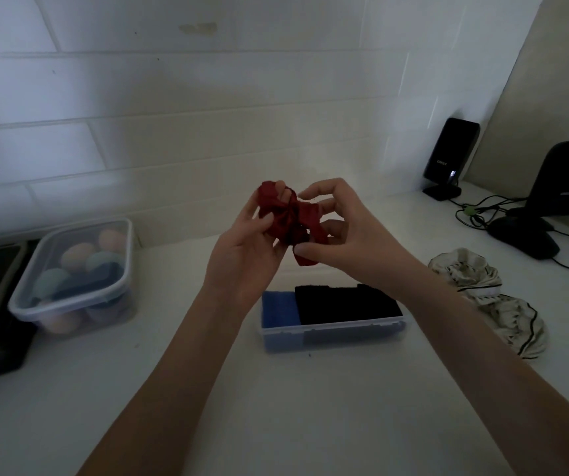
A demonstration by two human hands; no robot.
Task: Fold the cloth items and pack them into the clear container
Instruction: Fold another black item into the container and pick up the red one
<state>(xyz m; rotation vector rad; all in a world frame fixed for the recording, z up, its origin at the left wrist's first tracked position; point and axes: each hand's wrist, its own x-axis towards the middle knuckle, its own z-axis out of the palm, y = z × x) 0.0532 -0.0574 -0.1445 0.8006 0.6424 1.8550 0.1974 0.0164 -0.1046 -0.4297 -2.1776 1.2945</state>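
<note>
The person is holding a small, crumpled dark-red cloth item (288, 219) in the air above the white surface (276, 407), with both hands working at it. The left hand (245, 255) is pinching the bunched fabric from the left side, and the right hand (341, 235) is gripping its right edge with thumb and fingers, so both are grasping the red piece, which is looking twisted rather than folded.

Just below the hands, the clear rectangular plastic container (331, 333) is sitting open on the surface and is already holding a folded blue cloth (278, 309) at its left end and a folded black cloth (345, 304) beside it. To the right, a crumpled white cloth with dark line markings (492, 297) is lying loose on the surface, well apart from the container.

By the look of it, the task is roughly half done: two items are lying packed, the red one is being sorted out, and the white one is waiting.
</note>
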